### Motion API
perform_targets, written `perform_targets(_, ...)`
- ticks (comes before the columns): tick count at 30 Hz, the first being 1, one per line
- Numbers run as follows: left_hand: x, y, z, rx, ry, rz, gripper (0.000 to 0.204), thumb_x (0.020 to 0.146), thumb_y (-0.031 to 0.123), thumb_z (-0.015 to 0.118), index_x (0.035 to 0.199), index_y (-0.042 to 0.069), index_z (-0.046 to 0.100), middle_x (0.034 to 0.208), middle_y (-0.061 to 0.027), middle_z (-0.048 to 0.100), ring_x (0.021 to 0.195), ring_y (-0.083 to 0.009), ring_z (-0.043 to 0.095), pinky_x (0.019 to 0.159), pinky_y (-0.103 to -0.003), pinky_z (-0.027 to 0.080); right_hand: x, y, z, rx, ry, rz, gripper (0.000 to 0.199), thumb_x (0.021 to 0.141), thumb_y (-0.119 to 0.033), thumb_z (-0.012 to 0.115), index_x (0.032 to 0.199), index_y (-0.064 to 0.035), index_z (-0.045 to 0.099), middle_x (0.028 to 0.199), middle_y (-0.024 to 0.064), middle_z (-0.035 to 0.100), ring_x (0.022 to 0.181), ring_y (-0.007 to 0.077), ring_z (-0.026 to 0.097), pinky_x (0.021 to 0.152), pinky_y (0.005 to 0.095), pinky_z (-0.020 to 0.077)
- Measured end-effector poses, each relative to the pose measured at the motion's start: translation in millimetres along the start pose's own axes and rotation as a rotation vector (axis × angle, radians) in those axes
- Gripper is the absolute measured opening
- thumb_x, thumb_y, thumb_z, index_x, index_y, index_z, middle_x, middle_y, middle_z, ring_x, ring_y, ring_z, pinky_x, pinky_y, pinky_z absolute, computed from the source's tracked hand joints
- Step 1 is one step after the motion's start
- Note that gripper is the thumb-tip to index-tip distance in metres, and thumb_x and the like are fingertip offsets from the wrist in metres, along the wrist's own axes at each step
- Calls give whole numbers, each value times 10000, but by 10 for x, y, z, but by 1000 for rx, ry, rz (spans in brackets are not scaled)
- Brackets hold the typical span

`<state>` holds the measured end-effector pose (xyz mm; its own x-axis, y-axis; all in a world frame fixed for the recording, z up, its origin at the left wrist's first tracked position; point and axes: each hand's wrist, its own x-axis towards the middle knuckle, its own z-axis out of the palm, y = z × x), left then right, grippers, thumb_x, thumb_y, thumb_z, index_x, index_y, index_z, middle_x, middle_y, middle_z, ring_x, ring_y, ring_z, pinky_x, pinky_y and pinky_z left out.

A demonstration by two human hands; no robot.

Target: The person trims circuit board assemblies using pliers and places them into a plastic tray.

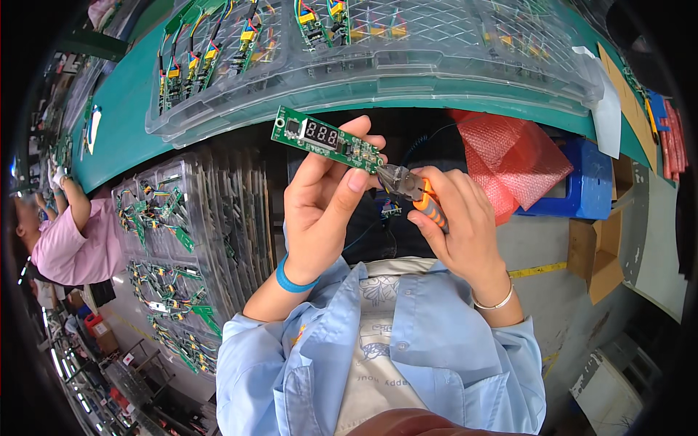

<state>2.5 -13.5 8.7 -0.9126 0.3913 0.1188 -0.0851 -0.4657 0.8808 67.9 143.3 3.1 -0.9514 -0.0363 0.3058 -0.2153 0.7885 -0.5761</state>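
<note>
A narrow green circuit board (pixel 298 131) with a three-digit display is pinched between the thumb and fingers of my left hand (pixel 323 189), which wears a blue wristband. The board tilts, its far end up to the left. My right hand (pixel 465 225) is wrapped round the orange and grey handles of a pair of cutting pliers (pixel 403 183). The jaws of the pliers meet the board's right end, close to my left thumb. Whether they grip a lead there is too small to tell.
Ahead on the green bench (pixel 109 160) stands a clear plastic tray (pixel 291 87) holding several wired boards. Stacked trays (pixel 211 218) of boards rise at my left. Red bubble wrap (pixel 502 156) lies over a blue bin (pixel 592 182) at right, beside a cardboard box (pixel 600 258). A person in pink (pixel 80 243) works at far left.
</note>
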Motion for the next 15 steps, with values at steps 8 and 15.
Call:
perform_targets(8, -11, 10, 36, -8, 32, -38, 350, 826, 10, 472, 1168, -39, 414, 1241, -161, 406, 1046, -227, 477, 789, -284, 464, 2, 19, -26, 101, 44, 100, 375, 750, -253, 581, 1075, -89, 492, 846, 46, 477, 653, 184, 431, 605, 278, 347)
perform_targets(15, -4, -14, 33, 11, -3, 29, 345, 832, 13, 459, 1169, -42, 413, 1253, -164, 393, 1059, -231, 471, 781, -283, 468, 17, 45, -15, 48, 33, 59, 375, 746, -244, 584, 1075, -89, 491, 848, 43, 482, 659, 184, 435, 605, 277, 349)
